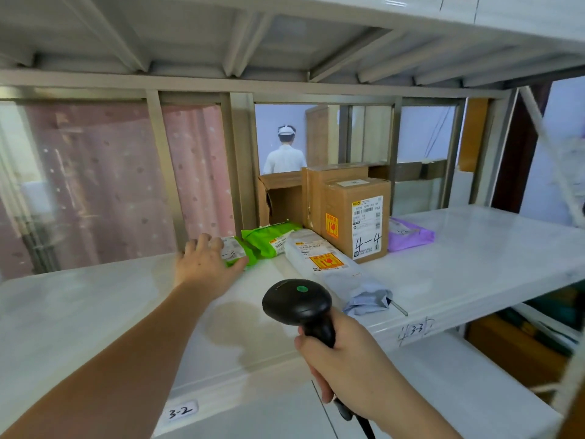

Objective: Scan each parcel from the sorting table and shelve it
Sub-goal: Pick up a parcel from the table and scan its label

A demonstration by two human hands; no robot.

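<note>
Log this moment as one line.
left hand: on green parcel, shelf | right hand: gripping scanner

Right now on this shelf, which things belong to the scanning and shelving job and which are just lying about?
Job: green parcel under the left hand; black scanner gripped by the right hand; second green parcel; white parcel; labelled box; purple parcel.
Lying about: open empty box; pink curtain.

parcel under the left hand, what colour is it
Green, with a white label; the parcel under the left hand shows in the head view.
</note>
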